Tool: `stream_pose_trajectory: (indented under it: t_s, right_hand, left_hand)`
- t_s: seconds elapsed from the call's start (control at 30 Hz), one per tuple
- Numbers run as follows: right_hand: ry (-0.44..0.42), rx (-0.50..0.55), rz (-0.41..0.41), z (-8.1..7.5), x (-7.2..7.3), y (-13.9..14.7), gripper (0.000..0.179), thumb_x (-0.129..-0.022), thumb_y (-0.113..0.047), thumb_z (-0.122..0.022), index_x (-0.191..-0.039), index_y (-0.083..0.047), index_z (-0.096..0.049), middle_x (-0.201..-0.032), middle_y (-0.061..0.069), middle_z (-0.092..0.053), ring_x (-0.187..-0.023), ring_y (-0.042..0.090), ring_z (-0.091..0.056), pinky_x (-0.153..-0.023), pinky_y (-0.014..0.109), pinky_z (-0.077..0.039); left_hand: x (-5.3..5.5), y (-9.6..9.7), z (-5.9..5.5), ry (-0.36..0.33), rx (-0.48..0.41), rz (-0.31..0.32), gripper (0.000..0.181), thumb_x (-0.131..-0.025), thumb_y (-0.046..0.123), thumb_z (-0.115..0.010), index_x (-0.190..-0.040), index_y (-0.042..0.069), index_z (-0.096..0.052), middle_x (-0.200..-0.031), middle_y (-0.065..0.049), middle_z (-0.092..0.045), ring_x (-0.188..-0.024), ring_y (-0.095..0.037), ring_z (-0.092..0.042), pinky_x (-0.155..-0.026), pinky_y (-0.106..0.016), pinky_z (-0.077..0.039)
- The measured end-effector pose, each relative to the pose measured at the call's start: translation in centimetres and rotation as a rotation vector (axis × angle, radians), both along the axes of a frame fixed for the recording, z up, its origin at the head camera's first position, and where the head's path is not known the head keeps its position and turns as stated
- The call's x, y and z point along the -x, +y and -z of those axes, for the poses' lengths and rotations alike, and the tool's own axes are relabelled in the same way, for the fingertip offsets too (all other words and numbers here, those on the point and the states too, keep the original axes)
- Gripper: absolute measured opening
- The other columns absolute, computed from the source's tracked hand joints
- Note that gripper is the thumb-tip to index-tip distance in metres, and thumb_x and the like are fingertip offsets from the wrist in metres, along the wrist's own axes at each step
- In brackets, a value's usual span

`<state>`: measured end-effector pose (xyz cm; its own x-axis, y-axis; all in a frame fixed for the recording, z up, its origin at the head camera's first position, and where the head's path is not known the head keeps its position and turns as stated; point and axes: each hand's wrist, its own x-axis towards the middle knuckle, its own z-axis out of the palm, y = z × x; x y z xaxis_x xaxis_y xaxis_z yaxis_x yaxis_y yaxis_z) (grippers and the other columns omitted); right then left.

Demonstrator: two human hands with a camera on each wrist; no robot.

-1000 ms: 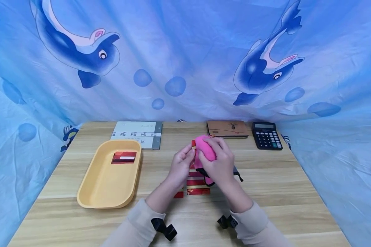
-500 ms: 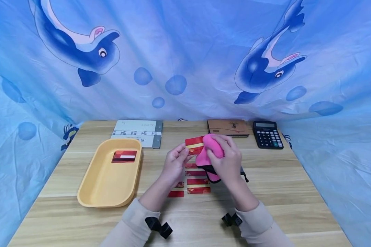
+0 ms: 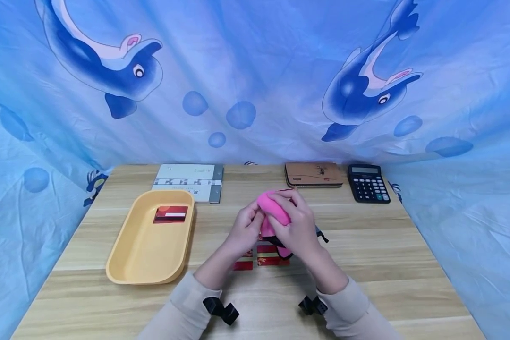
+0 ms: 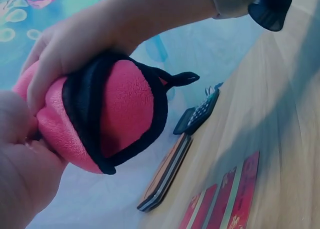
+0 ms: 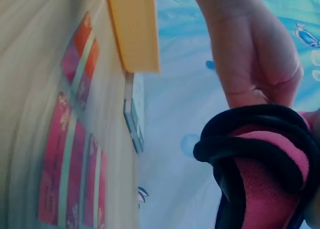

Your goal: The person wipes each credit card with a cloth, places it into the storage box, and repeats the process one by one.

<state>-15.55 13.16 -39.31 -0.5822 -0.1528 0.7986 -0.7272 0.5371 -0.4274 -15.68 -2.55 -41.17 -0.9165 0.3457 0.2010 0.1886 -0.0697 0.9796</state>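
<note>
In the head view my right hand (image 3: pixel 298 229) grips a bunched pink plush cloth (image 3: pixel 273 208) with black edging and a hanging loop. My left hand (image 3: pixel 242 230) is right against it, thumb and fingers pinching a red card (image 3: pixel 288 190) that the cloth wraps and almost wholly hides; just a thin red edge shows beyond the right fingers. Below the hands, several red and gold cards (image 3: pixel 273 260) lie in rows on the table. The left wrist view shows the cloth's black-trimmed fold (image 4: pixel 127 106) draping from the right hand.
On the left stands a yellow tray (image 3: pixel 150 255) with a red card (image 3: pixel 170 214) inside. Along the back edge lie a pale grey notebook (image 3: pixel 189 182), a brown wallet (image 3: pixel 314 174) and a black calculator (image 3: pixel 369 184). A blue dolphin-print curtain (image 3: pixel 272 85) hangs behind.
Half a second ago the card stuck out between the hands; now the right hand has brought the cloth left over it, up to the left fingers. The left hand keeps its pinch.
</note>
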Motion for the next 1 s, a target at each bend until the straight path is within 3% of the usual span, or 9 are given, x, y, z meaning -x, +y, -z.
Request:
stream_pose_trajectory:
  t_s: [0.1,0.2,0.27,0.37,0.47,0.6,0.73,0.87,1.0]
  right_hand:
    - [0.02,0.004,0.051,0.1,0.2,0.5,0.029,-0.081,-0.004,-0.079,-0.11,0.001,-0.075,-0.106,0.017,-0.066,-0.089,0.029,-0.068,-0.071,0.041,-0.062]
    - [0.015,0.01,0.136,0.5,0.8,1.6,0.032,-0.081,-0.006,-0.08,-0.112,0.0,-0.075,-0.102,0.017,-0.066,-0.083,0.028,-0.067,-0.063,0.04,-0.061]
    - [-0.016,0.015,0.186,0.6,1.2,2.5,0.035,-0.08,-0.007,-0.082,-0.114,-0.001,-0.075,-0.101,0.016,-0.066,-0.081,0.028,-0.066,-0.06,0.04,-0.058]
    - [-0.08,0.026,0.242,0.9,1.7,3.8,0.037,-0.079,-0.006,-0.083,-0.115,-0.003,-0.075,-0.102,0.015,-0.067,-0.083,0.027,-0.065,-0.061,0.04,-0.054]
    - [-0.109,0.06,0.27,0.9,1.9,4.8,0.039,-0.077,-0.005,-0.086,-0.115,-0.002,-0.075,-0.101,0.016,-0.068,-0.083,0.027,-0.064,-0.062,0.039,-0.052]
    - [-0.111,0.115,0.296,0.9,1.9,5.6,0.039,-0.076,-0.006,-0.087,-0.113,-0.002,-0.076,-0.098,0.016,-0.068,-0.084,0.028,-0.064,-0.064,0.037,-0.049]
    - [-0.123,0.154,0.3,0.7,2.0,6.1,0.038,-0.077,-0.008,-0.088,-0.113,-0.004,-0.076,-0.099,0.015,-0.069,-0.088,0.028,-0.064,-0.066,0.032,-0.046]
    - [-0.132,0.188,0.294,0.5,1.9,6.2,0.039,-0.077,-0.008,-0.088,-0.114,-0.005,-0.076,-0.102,0.014,-0.07,-0.09,0.027,-0.064,-0.068,0.027,-0.044]
    - [-0.15,0.202,0.292,0.4,1.7,6.2,0.04,-0.077,-0.009,-0.088,-0.115,-0.005,-0.076,-0.103,0.014,-0.071,-0.09,0.027,-0.064,-0.069,0.026,-0.044]
  left_hand:
    - [0.0,-0.2,-0.2,0.001,0.0,-0.02,0.039,-0.11,0.012,-0.04,-0.148,0.006,-0.048,-0.08,-0.014,-0.061,-0.058,-0.026,-0.053,-0.048,-0.024,-0.05]
    - [0.0,-0.6,-0.3,-0.005,-0.03,-0.065,0.039,-0.109,0.014,-0.044,-0.148,0.01,-0.046,-0.102,-0.013,-0.07,-0.085,-0.024,-0.07,-0.064,-0.02,-0.057]
    - [0.2,-1.0,-0.2,-0.001,-0.071,-0.091,0.041,-0.109,0.013,-0.045,-0.15,0.016,-0.041,-0.098,-0.014,-0.069,-0.1,-0.027,-0.072,-0.069,-0.019,-0.058]
    - [0.7,-1.4,0.2,0.028,-0.137,-0.13,0.047,-0.108,0.007,-0.045,-0.151,0.024,-0.036,-0.076,-0.014,-0.054,-0.083,-0.025,-0.072,-0.076,-0.026,-0.061]
    - [1.0,-1.8,0.5,0.051,-0.157,-0.163,0.042,-0.107,0.005,-0.046,-0.147,0.019,-0.045,-0.077,-0.016,-0.046,-0.075,-0.023,-0.065,-0.09,-0.037,-0.059]
    - [1.0,-2.3,0.4,0.045,-0.101,-0.168,0.035,-0.108,0.014,-0.05,-0.142,0.009,-0.055,-0.112,-0.019,-0.058,-0.109,-0.026,-0.068,-0.094,-0.033,-0.057]
    - [1.1,-2.8,0.3,0.038,-0.034,-0.148,0.044,-0.106,0.021,-0.054,-0.149,0.01,-0.05,-0.14,-0.014,-0.057,-0.118,-0.026,-0.065,-0.096,-0.027,-0.055]
    - [1.2,-3.1,0.2,0.032,0.008,-0.156,0.046,-0.104,0.014,-0.059,-0.149,0.009,-0.05,-0.138,-0.015,-0.062,-0.115,-0.024,-0.067,-0.091,-0.024,-0.057]
    - [1.6,-3.1,0.5,0.027,-0.041,-0.209,0.033,-0.105,0.009,-0.054,-0.136,0.0,-0.06,-0.124,-0.02,-0.068,-0.111,-0.033,-0.069,-0.09,-0.032,-0.059]
